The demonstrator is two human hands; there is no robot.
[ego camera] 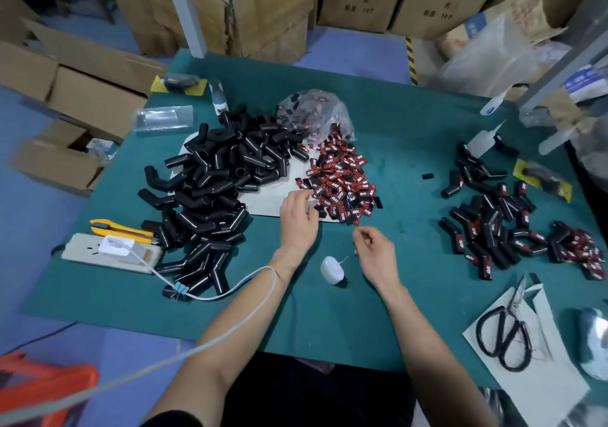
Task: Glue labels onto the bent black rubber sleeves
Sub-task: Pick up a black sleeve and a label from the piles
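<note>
A big heap of plain bent black rubber sleeves (pixel 214 176) covers the left middle of the green mat. Just right of it lies a pile of red-and-black labels (pixel 342 183) spilling from a clear plastic bag (pixel 312 110). My left hand (pixel 297 219) reaches into the near edge of the label pile, fingertips curled at a label. My right hand (pixel 375 252) hovers above the mat with loosely curled fingers, and I see nothing in it. A small white glue bottle (pixel 332 269) lies on the mat between my hands. Labelled sleeves (pixel 500 222) are heaped at the right.
A yellow utility knife (pixel 121 229) and a white power strip (pixel 108 252) sit at the left, with a cable across my left forearm. Black scissors (pixel 506 334) lie on paper at the near right. Squeeze bottles (pixel 483 140) stand far right. Cardboard boxes (pixel 269 8) surround the table.
</note>
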